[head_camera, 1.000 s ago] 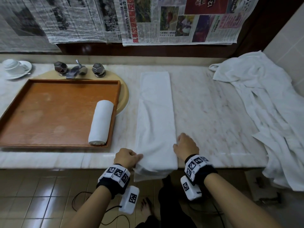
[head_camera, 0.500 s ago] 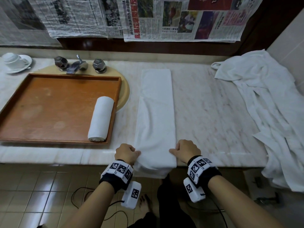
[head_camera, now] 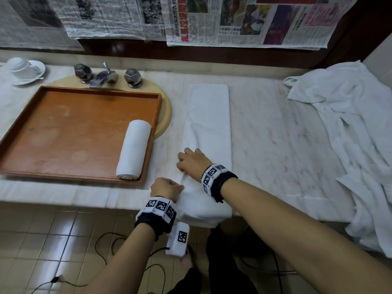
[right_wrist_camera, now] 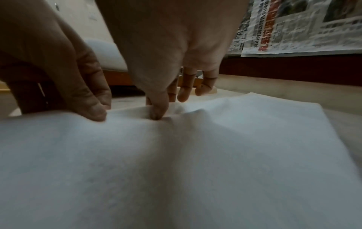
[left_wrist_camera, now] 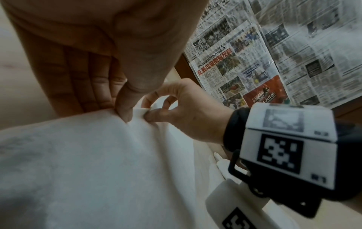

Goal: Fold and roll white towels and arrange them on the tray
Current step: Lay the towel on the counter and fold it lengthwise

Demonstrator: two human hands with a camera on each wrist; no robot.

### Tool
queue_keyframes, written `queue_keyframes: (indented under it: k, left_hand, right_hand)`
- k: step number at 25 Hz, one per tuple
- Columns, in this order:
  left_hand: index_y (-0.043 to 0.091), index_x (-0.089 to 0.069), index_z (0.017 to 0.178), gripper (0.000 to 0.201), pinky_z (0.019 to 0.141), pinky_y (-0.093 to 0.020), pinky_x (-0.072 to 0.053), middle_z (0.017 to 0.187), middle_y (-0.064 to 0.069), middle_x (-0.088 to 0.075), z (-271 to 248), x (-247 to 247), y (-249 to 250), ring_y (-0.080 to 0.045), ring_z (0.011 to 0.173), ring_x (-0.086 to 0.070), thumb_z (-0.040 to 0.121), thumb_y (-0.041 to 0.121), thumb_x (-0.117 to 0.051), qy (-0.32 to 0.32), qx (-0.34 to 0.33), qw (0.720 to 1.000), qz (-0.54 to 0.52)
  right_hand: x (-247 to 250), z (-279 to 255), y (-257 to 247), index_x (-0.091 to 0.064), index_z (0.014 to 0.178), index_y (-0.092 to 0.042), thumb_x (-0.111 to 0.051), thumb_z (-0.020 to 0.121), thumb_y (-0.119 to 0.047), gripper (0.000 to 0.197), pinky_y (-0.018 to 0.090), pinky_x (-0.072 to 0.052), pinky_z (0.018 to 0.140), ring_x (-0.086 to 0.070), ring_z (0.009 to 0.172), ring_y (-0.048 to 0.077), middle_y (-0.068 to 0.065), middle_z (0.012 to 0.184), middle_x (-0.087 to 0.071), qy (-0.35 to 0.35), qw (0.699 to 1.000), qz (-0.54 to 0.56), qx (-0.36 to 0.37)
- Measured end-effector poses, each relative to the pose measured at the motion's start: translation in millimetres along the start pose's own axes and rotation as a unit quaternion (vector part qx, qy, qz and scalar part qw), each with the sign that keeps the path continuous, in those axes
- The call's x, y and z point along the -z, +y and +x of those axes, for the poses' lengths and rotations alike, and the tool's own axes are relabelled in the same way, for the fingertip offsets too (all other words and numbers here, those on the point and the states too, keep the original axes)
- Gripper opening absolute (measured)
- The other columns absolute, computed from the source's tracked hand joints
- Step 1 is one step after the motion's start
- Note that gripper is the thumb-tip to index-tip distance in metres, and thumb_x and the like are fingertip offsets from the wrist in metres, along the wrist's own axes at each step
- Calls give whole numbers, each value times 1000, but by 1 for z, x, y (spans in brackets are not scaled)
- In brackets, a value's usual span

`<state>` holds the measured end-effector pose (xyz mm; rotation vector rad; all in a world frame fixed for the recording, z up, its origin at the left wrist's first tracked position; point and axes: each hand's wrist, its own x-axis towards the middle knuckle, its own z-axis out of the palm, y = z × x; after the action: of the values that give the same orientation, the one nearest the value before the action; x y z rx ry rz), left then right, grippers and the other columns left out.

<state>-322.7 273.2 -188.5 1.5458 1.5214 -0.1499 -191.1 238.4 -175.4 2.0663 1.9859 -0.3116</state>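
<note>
While both the left hand (head_camera: 165,188) and right hand (head_camera: 192,160) pinch the towel (head_camera: 209,115) at its nine-o'clock edge, uneven pulling could skew the fold.

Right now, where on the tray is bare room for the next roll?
The tray is bare left of the roll, which lies along its right wall. Marble between the folded towel and the towel heap is also free.
</note>
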Motion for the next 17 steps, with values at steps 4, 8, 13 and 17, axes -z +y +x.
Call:
queue_keyframes:
  k: [4,8,13,17]
  left_hand:
    - [19,-69,66,14,76,-30,-56,80,-6,-71,0,0,2,-24,78,-67,76,25,-75,-1,11,1000,0]
    - [18,-68,67,13,72,-28,-56,83,-7,-71,3,1,2,-22,77,-67,78,23,-73,-9,19,1000,-1]
    - [13,-70,72,11,74,-30,-57,83,-7,-70,7,0,-1,-23,77,-67,78,22,-72,-17,23,1000,2]
    - [12,-72,73,13,76,-34,-59,79,-8,-71,11,-2,0,-24,76,-68,76,25,-72,-12,4,1000,19]
  right_hand:
    - [5,6,7,-60,106,-20,-43,96,-5,25,39,-32,84,-42,115,24,-2,113,-58,19,997,-56,56]
    - [10,8,17,-57,117,-19,-42,95,-1,32,46,-31,94,-39,121,26,0,121,-53,-14,998,-57,31]
    - [12,14,18,-57,115,-22,-45,91,3,37,44,-31,92,-39,119,24,-3,118,-54,-2,998,-55,19]
    - [11,21,25,-57,115,-24,-50,88,4,40,42,-32,89,-40,118,23,-5,117,-55,1,998,-60,10]
